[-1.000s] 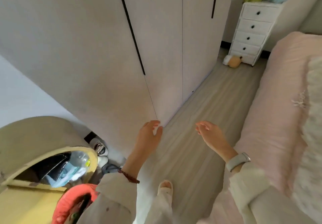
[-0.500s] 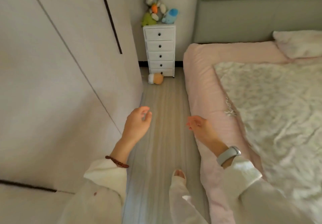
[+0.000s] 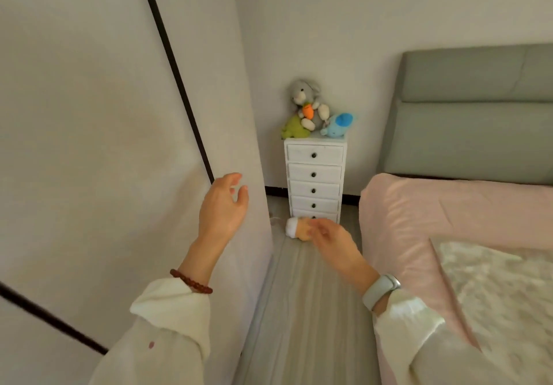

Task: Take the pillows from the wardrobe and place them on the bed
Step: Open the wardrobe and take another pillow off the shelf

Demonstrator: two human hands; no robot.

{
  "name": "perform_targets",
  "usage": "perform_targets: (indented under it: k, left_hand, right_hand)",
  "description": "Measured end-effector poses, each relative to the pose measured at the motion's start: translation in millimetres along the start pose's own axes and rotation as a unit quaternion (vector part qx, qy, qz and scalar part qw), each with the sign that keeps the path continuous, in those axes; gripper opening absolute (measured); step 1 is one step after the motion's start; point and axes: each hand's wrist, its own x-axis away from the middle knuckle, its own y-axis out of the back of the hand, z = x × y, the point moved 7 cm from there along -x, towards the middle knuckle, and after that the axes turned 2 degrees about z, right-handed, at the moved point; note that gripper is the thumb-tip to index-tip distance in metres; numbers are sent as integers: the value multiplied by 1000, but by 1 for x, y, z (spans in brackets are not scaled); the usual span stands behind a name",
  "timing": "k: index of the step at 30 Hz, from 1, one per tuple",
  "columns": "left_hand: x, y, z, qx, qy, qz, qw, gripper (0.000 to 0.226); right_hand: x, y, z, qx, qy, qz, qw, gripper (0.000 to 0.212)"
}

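The pale wardrobe (image 3: pixel 98 145) fills the left side, its doors closed, with thin black strip handles. My left hand (image 3: pixel 223 205) is raised in front of the far door near the lower end of a black handle, fingers apart, holding nothing. My right hand (image 3: pixel 335 241) hangs over the floor strip between wardrobe and bed, fingers loosely spread and blurred, empty. The bed (image 3: pixel 419 211) with a pink sheet and a pale patterned blanket (image 3: pixel 502 289) lies on the right under a grey-green headboard (image 3: pixel 478 115). No pillow is in view.
A white drawer chest (image 3: pixel 314 181) stands at the far wall with soft toys (image 3: pixel 311 109) on top. An orange and white plush (image 3: pixel 296 227) lies on the wood floor (image 3: pixel 305 309) before it. The floor strip is narrow.
The view has swung from the wardrobe front and floor up toward the far wall. Both hands have risen; my left hand has come closer to the wardrobe door's black handle.
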Motion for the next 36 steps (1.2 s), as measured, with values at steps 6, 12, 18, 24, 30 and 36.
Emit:
perform_targets:
  k: [6,12,18,24,30,36]
  left_hand:
    - [-124,43,8,-34,3,-243,969,40]
    - [-171,29,40,-70,99,-335,935,43]
    - [-185,17,46,-157,166,-405,885,35]
    - [-192,22,45,-178,256,-452,836,17]
    - [-167,-3,8,-161,280,-480,816,12]
    - [-89,-42,-60,-172,268,-490,811,36]
  right_hand:
    - [-148,-11,109,10,186,21,982,27]
    - [-243,-46,196,77,408,48,909,34]
    - [-292,-82,218,80,529,100,839,41]
    - [-314,-103,223,102,617,193,756,44]
    - [-313,-85,220,135,724,233,635,49]
    - [-270,-86,243,204,830,208,476,50]
